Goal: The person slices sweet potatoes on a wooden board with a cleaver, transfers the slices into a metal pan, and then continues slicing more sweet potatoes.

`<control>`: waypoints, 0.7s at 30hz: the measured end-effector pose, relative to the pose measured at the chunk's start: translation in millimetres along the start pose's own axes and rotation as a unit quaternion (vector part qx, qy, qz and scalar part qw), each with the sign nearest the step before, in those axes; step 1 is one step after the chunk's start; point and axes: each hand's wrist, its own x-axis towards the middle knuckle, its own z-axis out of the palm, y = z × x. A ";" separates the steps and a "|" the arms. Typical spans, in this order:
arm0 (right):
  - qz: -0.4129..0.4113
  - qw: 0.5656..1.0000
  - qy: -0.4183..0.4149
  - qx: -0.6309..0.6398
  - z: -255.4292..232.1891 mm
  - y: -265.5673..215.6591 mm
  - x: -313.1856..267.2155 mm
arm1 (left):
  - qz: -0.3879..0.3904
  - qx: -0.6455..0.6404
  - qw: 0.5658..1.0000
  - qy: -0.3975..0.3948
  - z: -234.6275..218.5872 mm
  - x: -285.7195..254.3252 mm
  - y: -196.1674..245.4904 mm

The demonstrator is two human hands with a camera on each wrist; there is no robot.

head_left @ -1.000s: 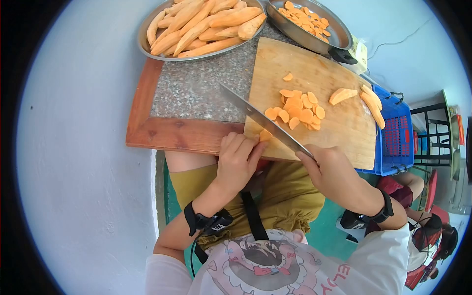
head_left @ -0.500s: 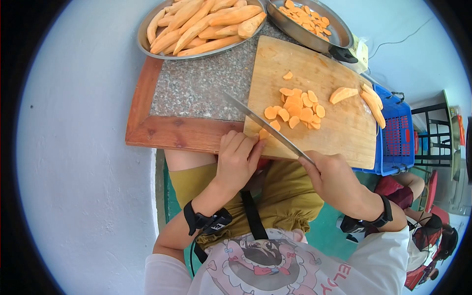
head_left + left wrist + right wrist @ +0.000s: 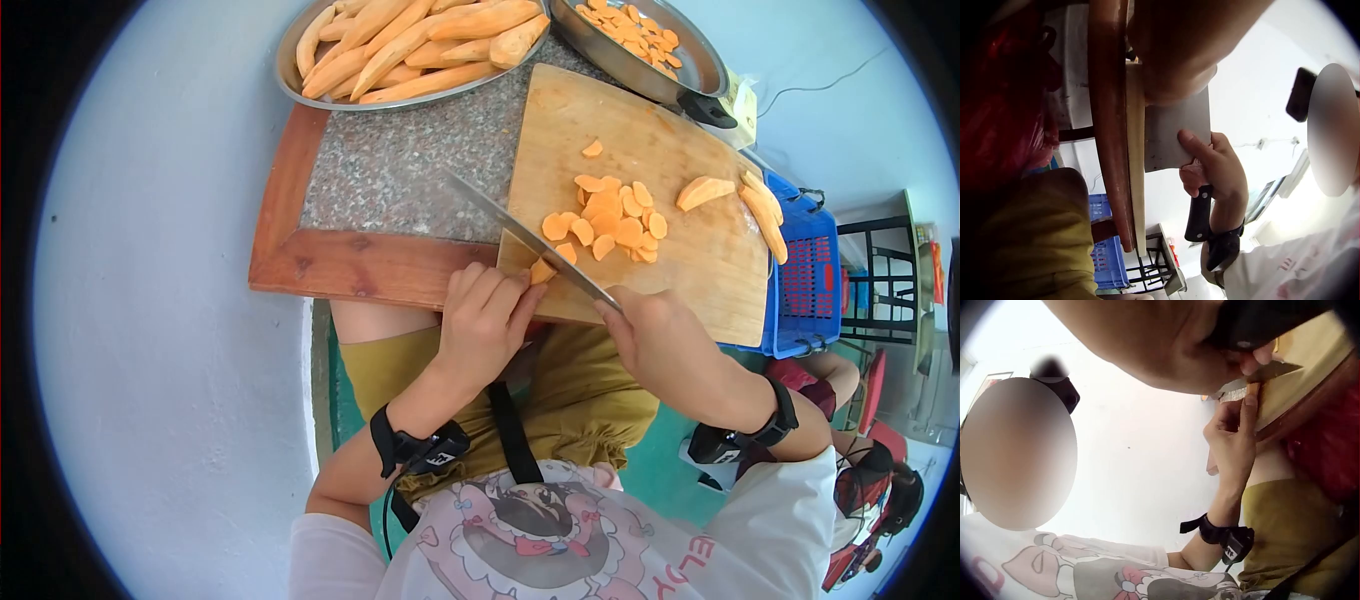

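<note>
Slicing a sweet potato stub on the board

The left hand (image 3: pixel 483 322) pinches the stub (image 3: pixel 542 270) with curled fingers at the board's (image 3: pixel 700 270) near edge. The right hand (image 3: pixel 665 345) grips the cleaver (image 3: pixel 525 238), its blade just beside the left fingertips. Cut slices (image 3: pixel 610 218) lie just beyond the blade; two trays stand farther off.

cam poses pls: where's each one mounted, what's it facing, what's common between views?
Head: high, looking down on the cutting board; left hand pinches a sweet potato piece, right hand grips the cleaver.
Left wrist: below the board edge, facing the right hand and cleaver blade.
Right wrist: low, facing the left hand.
Shared: hands, cleaver, board.
</note>
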 end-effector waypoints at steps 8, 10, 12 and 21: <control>0.030 0.996 0.028 0.074 -6.3 -1.4 -13.3 | -0.024 0.004 1.000 -0.003 -1.2 -2.7 2.0; 0.000 0.996 0.045 0.076 -3.3 0.4 -19.4 | -0.020 0.004 1.000 -0.004 -0.6 -4.4 0.4; -0.007 0.996 0.050 0.072 -1.4 1.6 -23.0 | -0.016 0.003 1.000 -0.004 0.9 -3.0 0.7; -0.013 0.997 0.044 0.064 -1.1 1.8 -25.1 | -0.002 0.004 1.000 0.021 1.8 -1.5 0.2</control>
